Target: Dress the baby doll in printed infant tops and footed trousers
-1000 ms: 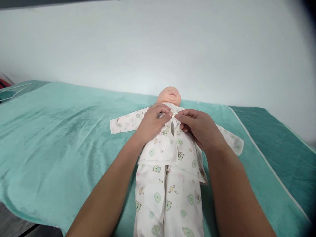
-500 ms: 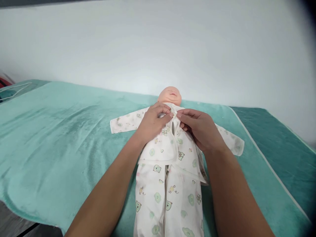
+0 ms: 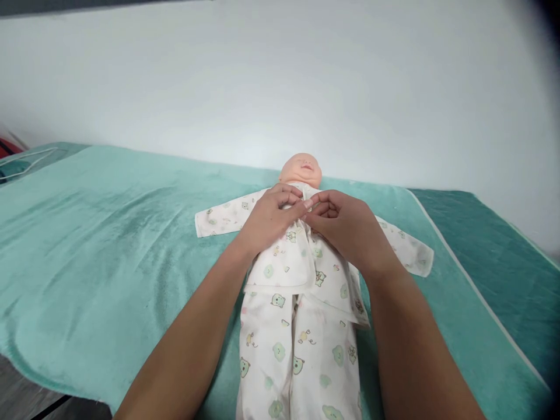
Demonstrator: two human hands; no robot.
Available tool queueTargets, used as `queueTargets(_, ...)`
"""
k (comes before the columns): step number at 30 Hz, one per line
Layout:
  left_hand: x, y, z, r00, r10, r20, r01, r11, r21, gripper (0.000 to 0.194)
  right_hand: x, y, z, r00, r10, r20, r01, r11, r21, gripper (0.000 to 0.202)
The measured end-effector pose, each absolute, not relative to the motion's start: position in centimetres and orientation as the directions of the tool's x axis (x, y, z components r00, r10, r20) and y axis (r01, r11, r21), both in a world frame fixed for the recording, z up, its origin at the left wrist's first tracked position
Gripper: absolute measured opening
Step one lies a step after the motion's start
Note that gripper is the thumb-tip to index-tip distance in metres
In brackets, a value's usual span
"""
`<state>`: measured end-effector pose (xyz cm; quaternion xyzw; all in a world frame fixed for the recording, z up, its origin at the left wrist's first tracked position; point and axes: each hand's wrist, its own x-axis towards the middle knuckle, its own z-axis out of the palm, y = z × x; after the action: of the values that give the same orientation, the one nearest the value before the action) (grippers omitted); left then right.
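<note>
A baby doll [image 3: 301, 168] lies on its back, dressed in a white shirt [image 3: 280, 265] and matching trousers [image 3: 265, 344] with green and yellow animal prints. Its sleeves spread out to both sides. On the upper chest, my left hand [image 3: 273, 214] pinches the shirt's front edge just below the collar. My right hand [image 3: 347, 227] meets it there, thumb and fingers closed on the other side of the front opening. Lower down, the two front panels overlap loosely. My fingertips hide whatever fastening lies between them.
A light teal blanket [image 3: 109, 251] covers the surface, with a darker teal cloth [image 3: 494, 256] at the right. Behind rises a white wall [image 3: 280, 76]. Something red [image 3: 7, 147] shows at the far left edge.
My right hand has shifted slightly left, its thumb and fingertips now touching my left fingertips at the shirt front. The gap below the collar has narrowed. The doll stays put.
</note>
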<state>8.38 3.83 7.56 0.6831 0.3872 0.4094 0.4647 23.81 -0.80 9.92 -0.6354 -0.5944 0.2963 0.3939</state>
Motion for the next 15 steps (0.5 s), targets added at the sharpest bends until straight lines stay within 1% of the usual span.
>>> queueTargets(2, 8.4, 3.7, 7.7, 0.348, 0.924, 0.16, 0.163, -0.228, 0.96, 0.021, 23.7, -0.9, 9.9, 0.104, 0.988, 0.116, 0.583, 0.034, -0.812, 0.015)
queueTargets(4, 8.3, 3.6, 7.9, 0.345, 0.93, 0.127, 0.179, -0.198, 0.964, 0.018, 23.6, -1.0, 10.0, 0.076, 0.988, 0.134, 0.628, 0.057, -0.776, 0.019)
queueTargets(6, 8.1, 3.6, 8.1, 0.369, 0.922, 0.116, 0.192, -0.198, 0.961, 0.016, 23.6, -1.3, 10.2, 0.051, 0.989, 0.138, 0.679, 0.067, -0.731, 0.027)
queueTargets(8, 7.8, 3.6, 8.1, 0.394, 0.909, 0.135, 0.202, -0.229, 0.952, 0.015, 23.4, -1.7, 10.6, 0.051, 0.991, 0.124, 0.749, 0.044, -0.661, 0.032)
queueTargets(10, 7.5, 3.7, 8.0, 0.403, 0.898, 0.176, 0.208, -0.278, 0.938, 0.013, 23.1, -2.3, 11.1, 0.086, 0.993, 0.082, 0.831, -0.026, -0.556, 0.027)
queueTargets(13, 7.1, 3.5, 7.9, 0.408, 0.883, 0.233, 0.21, -0.339, 0.917, 0.01, 22.6, -3.3, 12.0, 0.128, 0.992, -0.008, 0.927, -0.122, -0.355, 0.012)
queueTargets(15, 6.8, 3.3, 8.0, 0.409, 0.877, 0.254, 0.203, -0.359, 0.911, 0.01, 22.3, -3.9, 12.3, 0.11, 0.993, -0.044, 0.962, -0.118, -0.248, 0.015)
